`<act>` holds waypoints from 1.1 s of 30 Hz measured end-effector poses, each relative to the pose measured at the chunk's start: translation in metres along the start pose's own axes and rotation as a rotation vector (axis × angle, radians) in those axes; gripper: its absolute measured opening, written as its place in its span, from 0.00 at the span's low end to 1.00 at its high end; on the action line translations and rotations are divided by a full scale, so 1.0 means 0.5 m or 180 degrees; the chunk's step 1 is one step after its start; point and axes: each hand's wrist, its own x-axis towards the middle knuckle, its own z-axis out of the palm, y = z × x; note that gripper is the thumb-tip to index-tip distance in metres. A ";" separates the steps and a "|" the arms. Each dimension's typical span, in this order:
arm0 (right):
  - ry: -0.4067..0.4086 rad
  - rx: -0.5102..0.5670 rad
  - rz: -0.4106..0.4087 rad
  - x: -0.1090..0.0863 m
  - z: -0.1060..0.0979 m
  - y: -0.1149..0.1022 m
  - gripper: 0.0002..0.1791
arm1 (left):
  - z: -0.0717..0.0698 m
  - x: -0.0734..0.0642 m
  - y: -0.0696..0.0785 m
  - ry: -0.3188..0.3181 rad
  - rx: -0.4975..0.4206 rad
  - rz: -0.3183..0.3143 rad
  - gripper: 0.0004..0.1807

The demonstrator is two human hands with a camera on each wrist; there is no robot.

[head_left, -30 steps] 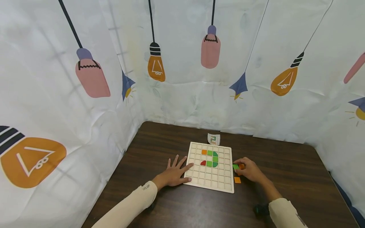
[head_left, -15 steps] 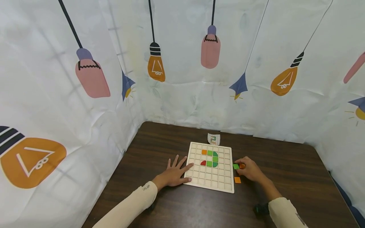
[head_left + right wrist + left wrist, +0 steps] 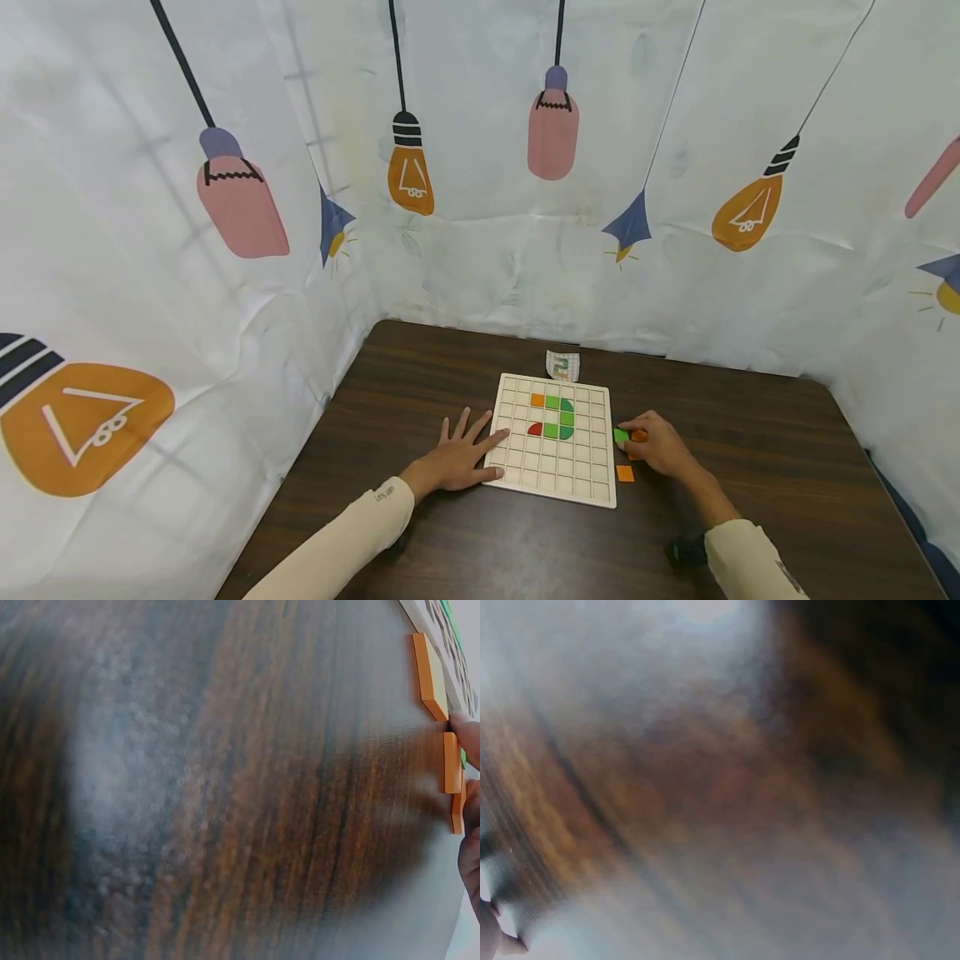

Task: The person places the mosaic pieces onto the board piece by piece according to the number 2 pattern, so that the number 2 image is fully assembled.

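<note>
My left hand (image 3: 453,460) lies with fingers spread at the left edge of a pale wooden grid board (image 3: 558,483), its thumb and a fingertip touching the board. Right of the board, my right hand (image 3: 657,446) pinches a small green square tile (image 3: 621,436) between thumb and fingers. Orange tiles (image 3: 638,436) lie under and beside those fingers, partly hidden. A separate orange square tile (image 3: 625,473) is nearer the person. In the right wrist view, orange tiles (image 3: 451,761) show by the fingertips; the left wrist view is mostly blurred tabletop.
On the board sit an orange tile (image 3: 537,401), several green tiles (image 3: 567,419) and a red rounded tile (image 3: 535,429). A small paper with a printed grid pattern (image 3: 562,367) lies behind the board. The dark wooden table (image 3: 435,350) meets a printed curtain at the back.
My right hand has shifted very slightly away from the person, with the green tile moving a little too. The left hand and the board have stayed put.
</note>
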 end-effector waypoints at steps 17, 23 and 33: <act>0.0143 0.0095 0.0000 -0.001 0.009 -0.012 0.14 | 0.000 0.000 0.001 -0.0005 0.0000 -0.0015 0.41; 0.0173 0.0049 -0.0006 -0.001 0.012 -0.010 0.13 | 0.002 0.001 -0.001 -0.0003 0.0023 -0.0007 0.41; 0.0090 -0.0014 0.0006 0.004 0.012 -0.012 0.12 | 0.005 0.001 -0.001 -0.0002 -0.0001 -0.0023 0.41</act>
